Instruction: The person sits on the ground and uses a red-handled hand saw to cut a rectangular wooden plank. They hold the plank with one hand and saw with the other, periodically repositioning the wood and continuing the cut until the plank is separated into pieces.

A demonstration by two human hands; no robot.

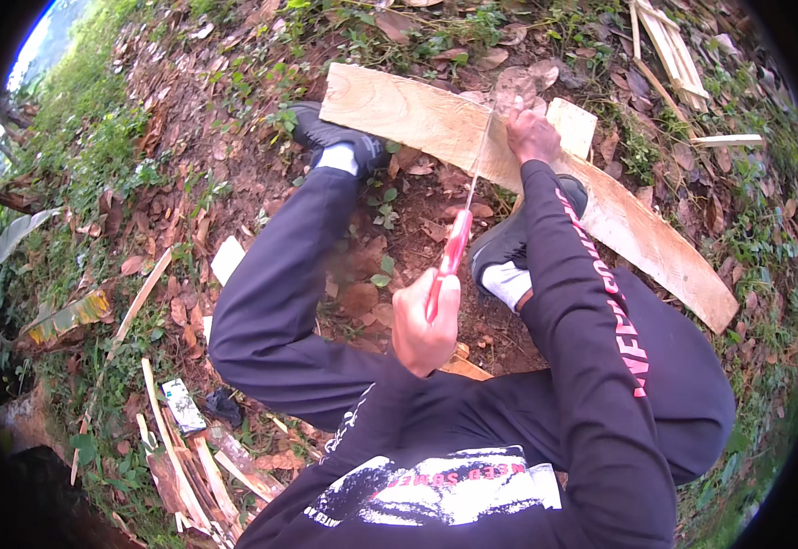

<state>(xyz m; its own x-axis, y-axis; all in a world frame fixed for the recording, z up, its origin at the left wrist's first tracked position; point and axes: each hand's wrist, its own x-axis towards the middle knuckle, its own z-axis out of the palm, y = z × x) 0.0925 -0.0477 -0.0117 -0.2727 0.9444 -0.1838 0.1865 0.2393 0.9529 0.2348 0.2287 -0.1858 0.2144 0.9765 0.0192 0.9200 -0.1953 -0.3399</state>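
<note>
A long, pale wooden plank (pixel 408 110) lies across the ground in front of me, its right part (pixel 659 242) running on past my right arm. In my left hand (pixel 426 320) is the red handle of a handsaw (pixel 455 245), fingers wrapped round it. The saw's thin blade points away from me and meets the plank a little left of my right hand. My right hand (pixel 533 137) is closed over the plank near its far edge, close beside the blade; its fingertips are partly hidden. A short wooden block (pixel 573 126) sits just right of that hand.
My left shoe (pixel 339 137) touches the plank's near edge at its left end; my right shoe (pixel 504 242) is near its middle. Split wood strips (pixel 193 471) lie at lower left near a small white box (pixel 184 405). More strips (pixel 673 55) lie upper right, among leaves and grass.
</note>
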